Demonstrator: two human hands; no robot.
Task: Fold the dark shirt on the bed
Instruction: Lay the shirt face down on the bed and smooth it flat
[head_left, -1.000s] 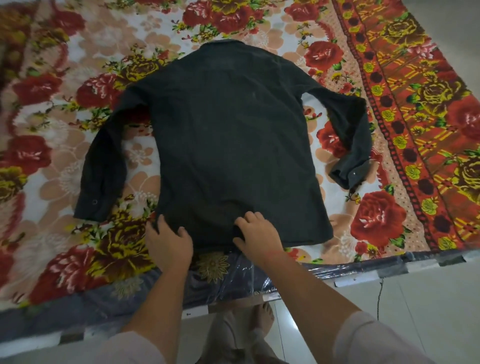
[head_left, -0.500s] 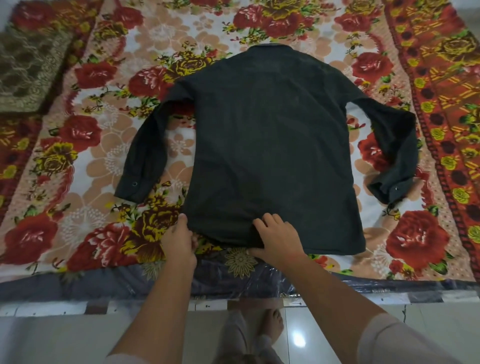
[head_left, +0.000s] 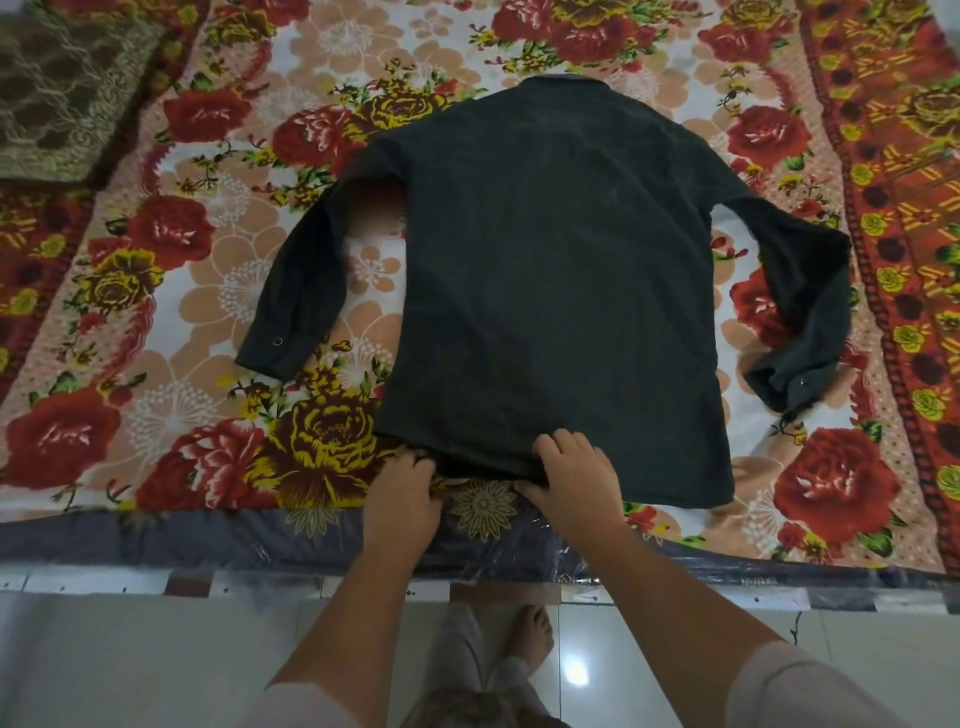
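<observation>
Lying flat and back-up on the flowery bedspread (head_left: 208, 291) is the dark shirt (head_left: 550, 291), sleeves (head_left: 296, 291) out to each side. The left hand (head_left: 402, 488) pinches the hem (head_left: 483, 465) by its near corner, the right hand (head_left: 571, 478) grips the hem too, thumb tucked under, fingers on top.

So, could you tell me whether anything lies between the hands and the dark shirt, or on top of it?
Nothing visible does. The left hand and right hand grip the near hem of the dark shirt, which lies flat on the bedspread with nothing on top.
</observation>
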